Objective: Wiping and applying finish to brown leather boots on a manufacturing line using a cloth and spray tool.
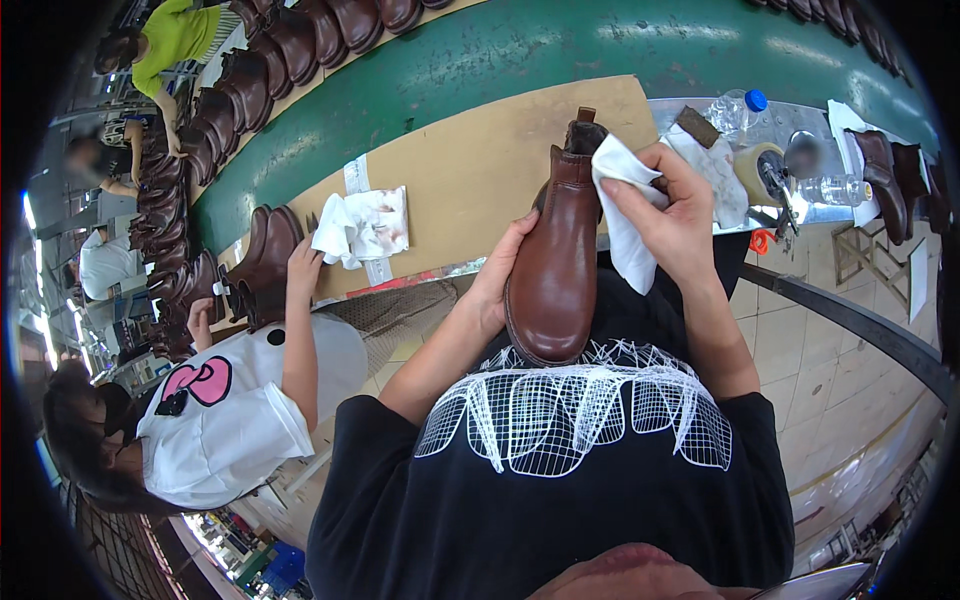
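In front of my chest a brown leather ankle boot (552, 270) points toe-down, with a pull tab standing up at its top. My left hand (507, 268) grips it along its left side, the fingers passing behind. At the boot's upper right, my right hand (672, 212) pinches a white cloth (623, 205) that hangs down beside the shaft. The cloth lies close against the boot's collar; I cannot tell whether it presses on it. Beyond the boot lies a sheet of tan cardboard (470, 150) on the bench.
A stained white cloth (375, 222) lies on the cardboard. At right stand a clear bottle with a blue cap (738, 108), a tape roll (765, 172) and another bottle (832, 190). Brown boots (322, 30) line the green conveyor (500, 60). A co-worker in a white shirt (222, 425) handles boots at left.
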{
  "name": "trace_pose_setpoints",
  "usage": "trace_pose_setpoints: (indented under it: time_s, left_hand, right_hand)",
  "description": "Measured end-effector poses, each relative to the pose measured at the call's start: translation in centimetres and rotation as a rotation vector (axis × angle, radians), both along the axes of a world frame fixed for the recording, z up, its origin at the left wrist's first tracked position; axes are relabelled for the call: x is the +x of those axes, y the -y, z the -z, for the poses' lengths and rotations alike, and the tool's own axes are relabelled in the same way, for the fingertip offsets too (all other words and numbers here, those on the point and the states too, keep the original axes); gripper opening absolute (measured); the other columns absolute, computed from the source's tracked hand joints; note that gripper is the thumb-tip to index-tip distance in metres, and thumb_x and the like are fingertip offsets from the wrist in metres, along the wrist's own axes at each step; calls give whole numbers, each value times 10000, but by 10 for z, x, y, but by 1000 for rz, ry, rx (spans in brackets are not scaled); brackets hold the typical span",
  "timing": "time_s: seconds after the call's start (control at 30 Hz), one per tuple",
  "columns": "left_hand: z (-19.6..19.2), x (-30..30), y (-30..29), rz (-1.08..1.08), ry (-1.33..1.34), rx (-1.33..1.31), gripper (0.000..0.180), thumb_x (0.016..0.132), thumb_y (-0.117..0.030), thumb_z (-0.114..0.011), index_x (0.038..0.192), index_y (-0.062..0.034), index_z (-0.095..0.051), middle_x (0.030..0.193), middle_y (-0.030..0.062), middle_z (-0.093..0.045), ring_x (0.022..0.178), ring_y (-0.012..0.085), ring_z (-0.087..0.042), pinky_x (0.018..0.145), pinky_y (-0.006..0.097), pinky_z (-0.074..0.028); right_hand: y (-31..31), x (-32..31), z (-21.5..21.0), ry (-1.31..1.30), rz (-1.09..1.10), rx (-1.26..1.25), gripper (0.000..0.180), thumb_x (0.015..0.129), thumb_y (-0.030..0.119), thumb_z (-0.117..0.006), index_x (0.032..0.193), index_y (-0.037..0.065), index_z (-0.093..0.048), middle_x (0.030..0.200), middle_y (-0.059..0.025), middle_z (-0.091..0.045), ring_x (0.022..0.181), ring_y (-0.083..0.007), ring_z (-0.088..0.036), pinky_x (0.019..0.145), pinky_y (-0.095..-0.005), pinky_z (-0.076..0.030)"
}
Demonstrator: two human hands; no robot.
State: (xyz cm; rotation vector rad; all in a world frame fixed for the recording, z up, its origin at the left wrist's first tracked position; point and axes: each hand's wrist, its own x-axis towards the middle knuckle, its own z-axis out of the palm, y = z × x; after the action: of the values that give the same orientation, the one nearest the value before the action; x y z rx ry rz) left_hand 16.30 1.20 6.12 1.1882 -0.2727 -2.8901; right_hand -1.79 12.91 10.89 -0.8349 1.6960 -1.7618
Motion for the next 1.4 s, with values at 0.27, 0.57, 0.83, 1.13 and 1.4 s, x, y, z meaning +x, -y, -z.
trace_pose_setpoints:
  time_s: [0.27, 0.57, 0.83, 1.13, 1.4]
  left_hand:
    - [21, 8, 1, 76, -14, -34, 566, 1000, -507, -475, 1285, -24, -553, 1104, 201, -679, 946, 330, -703, 841, 467, -603]
    - [24, 2, 1, 96, -47, 11, 667, 993, -553, -386, 1295, 23, -536, 1141, 253, -649, 937, 373, -696, 847, 499, -591]
    - [18, -4, 1, 222, -164, 182, 661, 982, -547, -410, 1276, 34, -521, 1099, 245, -656, 943, 363, -700, 809, 457, -606]
    - [23, 2, 7, 109, -250, 172, 684, 982, -562, -375, 1310, 20, -519, 1153, 244, -645, 987, 352, -687, 881, 474, -574]
    - [33, 0, 7, -187, -49, 145, 497, 966, -452, -512, 1224, -39, -609, 1185, 151, -683, 1074, 288, -668, 990, 469, -509]
  right_hand:
    - [-4, -4, 28, -182, 71, 91, 152, 850, 40, -742, 910, 19, -604, 792, 19, -598, 735, -49, -545, 630, -230, -429]
    - [-10, 0, 8, -343, -149, -150, 201, 712, -55, -780, 883, -8, -686, 883, -81, -631, 802, -177, -629, 691, -273, -475]
    - [11, -34, 17, -583, 138, -220, 168, 757, -19, -775, 895, 24, -690, 874, -77, -652, 771, -204, -654, 667, -301, -504]
    - [-1, -88, 96, -533, 236, 298, 275, 859, 71, -732, 1125, 15, -686, 982, -75, -705, 816, -141, -623, 772, -301, -504]
    - [-39, -86, 84, -754, 353, 201, 335, 871, 43, -700, 1204, 26, -672, 1166, -129, -695, 1078, -250, -658, 931, -349, -502]
